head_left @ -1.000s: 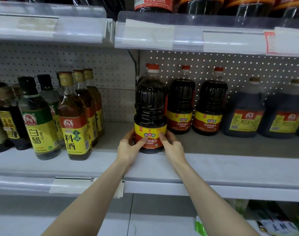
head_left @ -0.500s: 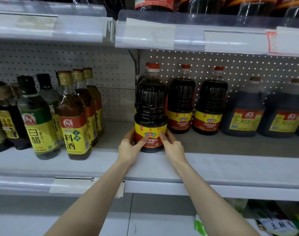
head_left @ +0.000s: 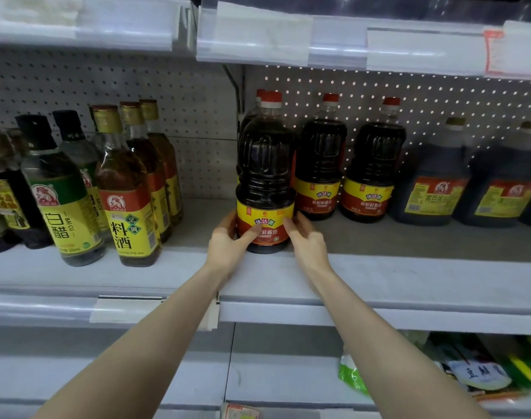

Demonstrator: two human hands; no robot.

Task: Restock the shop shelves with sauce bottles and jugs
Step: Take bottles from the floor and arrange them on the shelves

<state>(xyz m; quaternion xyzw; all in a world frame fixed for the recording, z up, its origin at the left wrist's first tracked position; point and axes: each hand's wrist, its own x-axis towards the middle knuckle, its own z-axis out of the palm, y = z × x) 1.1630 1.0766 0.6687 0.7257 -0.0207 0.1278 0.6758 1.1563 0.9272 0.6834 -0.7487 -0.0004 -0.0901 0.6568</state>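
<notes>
White shop shelf (head_left: 409, 285) under a pegboard back, hands settling a soy sauce bottle (head_left: 265, 176) at its front edge.

From the head camera: the left hand (head_left: 228, 241) and right hand (head_left: 308, 243) cup the base of the bottle from either side, fingers wrapped on the label, probably to square it facing out. It stands upright on the shelf, close to the lip, another of its kind directly behind. Just right of the grip stand two matching bottles (head_left: 346, 164), set further back; beyond them, dark jugs (head_left: 433, 176). Left of the grip there is bare shelf, then cooking wine bottles (head_left: 128, 192). The shelf above hangs low over the caps.
</notes>
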